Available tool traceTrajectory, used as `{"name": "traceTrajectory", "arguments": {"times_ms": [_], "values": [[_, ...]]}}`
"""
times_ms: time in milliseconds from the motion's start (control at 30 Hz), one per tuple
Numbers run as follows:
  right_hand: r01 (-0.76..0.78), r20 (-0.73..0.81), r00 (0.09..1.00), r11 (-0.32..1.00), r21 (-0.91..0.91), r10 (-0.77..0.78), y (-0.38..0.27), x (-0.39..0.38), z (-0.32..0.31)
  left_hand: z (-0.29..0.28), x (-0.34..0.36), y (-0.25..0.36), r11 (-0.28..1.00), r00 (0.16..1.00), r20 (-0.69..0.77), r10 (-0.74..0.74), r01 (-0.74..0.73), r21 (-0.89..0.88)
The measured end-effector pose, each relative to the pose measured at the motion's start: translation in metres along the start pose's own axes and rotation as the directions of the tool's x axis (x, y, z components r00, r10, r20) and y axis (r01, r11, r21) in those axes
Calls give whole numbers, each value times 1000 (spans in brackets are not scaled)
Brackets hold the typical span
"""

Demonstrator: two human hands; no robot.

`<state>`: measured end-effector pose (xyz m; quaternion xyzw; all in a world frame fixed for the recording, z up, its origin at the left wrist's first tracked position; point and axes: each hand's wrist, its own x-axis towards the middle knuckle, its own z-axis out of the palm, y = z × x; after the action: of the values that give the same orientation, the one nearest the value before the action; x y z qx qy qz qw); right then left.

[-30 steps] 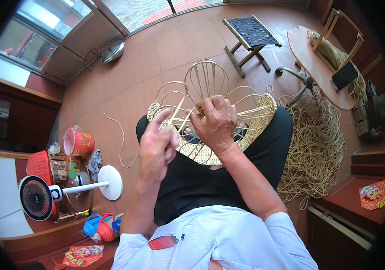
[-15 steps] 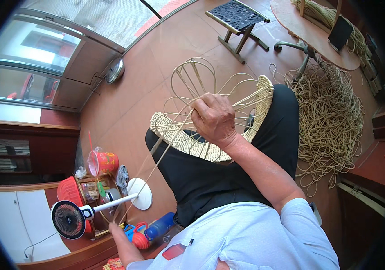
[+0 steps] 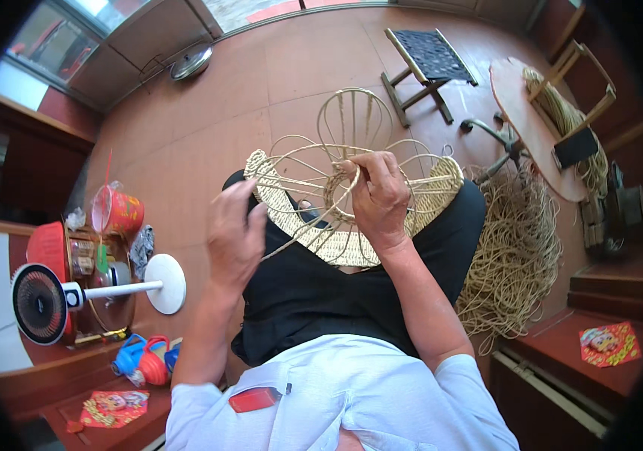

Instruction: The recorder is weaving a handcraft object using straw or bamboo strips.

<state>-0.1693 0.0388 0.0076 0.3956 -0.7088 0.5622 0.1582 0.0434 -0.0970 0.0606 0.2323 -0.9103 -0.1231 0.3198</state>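
i log the following from my station. the work is a woven band [image 3: 323, 242], pale and crescent-shaped, lying across the lap over black trousers [image 3: 314, 319]. its long axis runs left to right between the knees, and both tips point away from the body. inside the crescent sits a cord ring [image 3: 327, 197], with thin strands running from it to the band and arched loops [image 3: 342, 113] standing beyond.

the right hand [image 3: 381, 197] is the nearer one: it is over the right side of the cord ring, thumb and fingers clamped on cord at the far edge. the left hand [image 3: 236, 234] is off to the left, clear of the ring, its fingers apart. from it, the ring lies to the right and slightly farther from the body.

the governing relation is the loose strand [image 3: 282, 249], which slants from near the right hand down toward the left hand, ending just beside it. the left hand is blurred, so i cannot certify whether strand and fingers touch.

a heap of cord [image 3: 513, 252] lies on the floor, beside the right knee.
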Motion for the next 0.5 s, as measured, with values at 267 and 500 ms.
{"name": "traceTrajectory", "arguments": {"times_ms": [267,500], "values": [[-3,27,1000,1000,-31,4,-3,-1,1,54,27,-26,999,990,-134,39,-41,-10],[-11,22,1000,1000,-19,12,-1,6,-3,-52,-17,-191,853,822,-249,-512,520,-39]]}}
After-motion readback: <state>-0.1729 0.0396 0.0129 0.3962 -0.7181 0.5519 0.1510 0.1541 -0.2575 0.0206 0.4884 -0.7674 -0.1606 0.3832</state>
